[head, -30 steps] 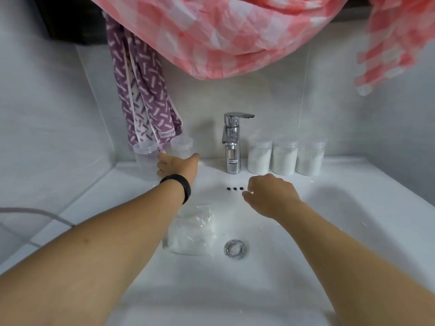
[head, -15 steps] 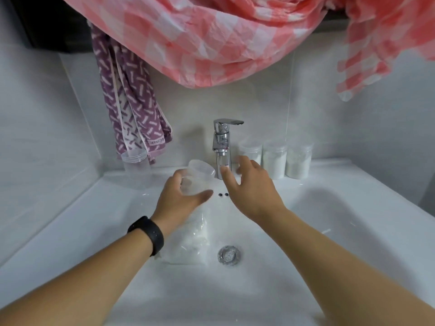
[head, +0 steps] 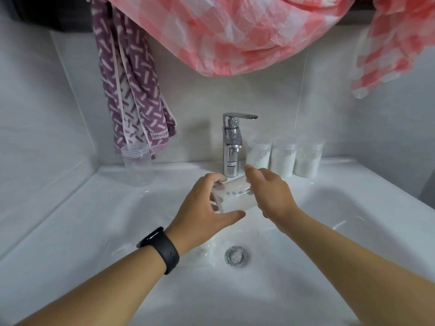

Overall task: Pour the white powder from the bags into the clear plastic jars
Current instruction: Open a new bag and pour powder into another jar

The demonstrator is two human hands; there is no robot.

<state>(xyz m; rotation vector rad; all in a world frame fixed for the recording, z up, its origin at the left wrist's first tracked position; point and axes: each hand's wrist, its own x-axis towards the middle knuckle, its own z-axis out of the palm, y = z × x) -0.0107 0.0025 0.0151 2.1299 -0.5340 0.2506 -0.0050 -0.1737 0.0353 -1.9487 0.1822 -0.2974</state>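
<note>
My left hand grips an empty clear plastic jar, which lies tilted on its side above the sink basin. My right hand closes on the jar's right end, where the lid is. The bag of white powder lies in the basin under my left wrist, and only a sliver of it shows. A second empty clear jar stands on the back ledge at the left. Three lidded jars with white powder stand in a row to the right of the faucet.
A chrome faucet rises at the back centre of the white sink, and the drain is below my hands. A purple patterned towel hangs at the left. A pink checked cloth hangs overhead.
My left hand took an empty jar from the back ledge and brought it over the basin. My right hand moved in and closed on the jar's right end.
</note>
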